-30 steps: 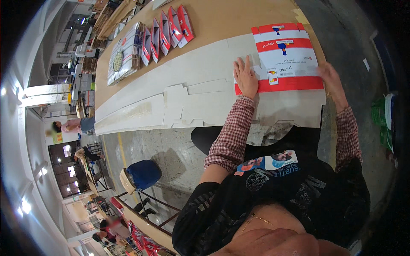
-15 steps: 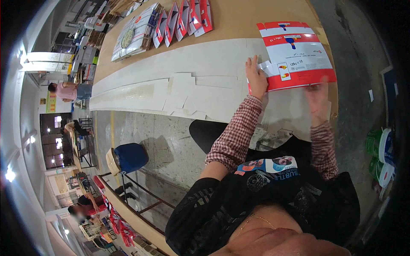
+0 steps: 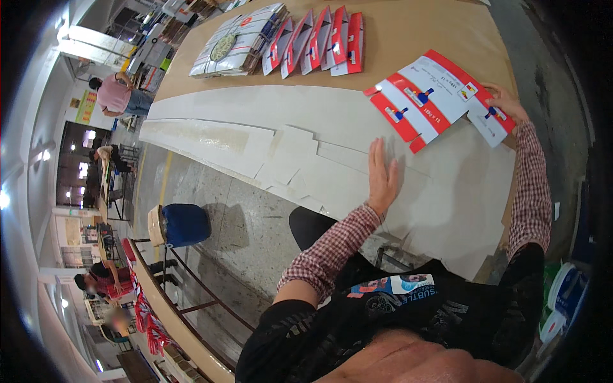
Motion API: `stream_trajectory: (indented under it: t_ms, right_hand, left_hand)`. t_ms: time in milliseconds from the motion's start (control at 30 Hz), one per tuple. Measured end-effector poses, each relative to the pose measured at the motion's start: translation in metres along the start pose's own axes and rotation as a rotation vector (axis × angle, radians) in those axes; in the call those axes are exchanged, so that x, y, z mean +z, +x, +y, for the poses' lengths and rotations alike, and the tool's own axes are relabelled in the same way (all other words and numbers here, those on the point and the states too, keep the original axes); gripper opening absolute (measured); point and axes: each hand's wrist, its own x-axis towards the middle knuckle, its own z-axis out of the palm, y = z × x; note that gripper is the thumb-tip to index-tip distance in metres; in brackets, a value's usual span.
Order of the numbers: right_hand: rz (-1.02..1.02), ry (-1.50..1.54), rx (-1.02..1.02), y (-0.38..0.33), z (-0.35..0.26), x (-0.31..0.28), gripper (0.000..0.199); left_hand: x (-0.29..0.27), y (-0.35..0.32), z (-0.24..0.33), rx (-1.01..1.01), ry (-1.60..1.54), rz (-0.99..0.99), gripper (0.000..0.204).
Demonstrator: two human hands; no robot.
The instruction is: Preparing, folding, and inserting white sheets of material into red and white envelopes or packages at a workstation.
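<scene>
A flat red and white printed carton is turned at an angle over the right part of the table, its flaps spread out. My right hand grips its right-hand edge, fingers partly hidden behind the board. Nearer to me and left of the carton, my left hand is apart from it, holding nothing. Its fingers are stretched out over the pale cardboard sheets that cover the near side of the table.
Several folded red and white cartons stand in a row at the far side. Left of them lies a tied bundle of flat cartons. A blue barrel stands on the floor at left. People work in the background, one in a pink shirt.
The carton has turned round and moved away from me. My left hand has come off it; my right hand has shifted from its near edge to its right-hand edge. The view has shifted too.
</scene>
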Motion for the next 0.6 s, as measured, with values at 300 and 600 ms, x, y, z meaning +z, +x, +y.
stream_trajectory:
  t_ms: [300,600]
  right_hand:
    - [0.621,-0.472,-0.135,0.299,-0.017,0.097,0.052]
    - [0.246,-0.722,-0.648,0.073,0.032,0.188,0.057]
  left_hand:
    - [0.021,0.002,0.011,-0.033,-0.088,-0.063,0.062]
    - [0.007,-0.005,-0.003,-0.083,-0.043,0.029,0.061]
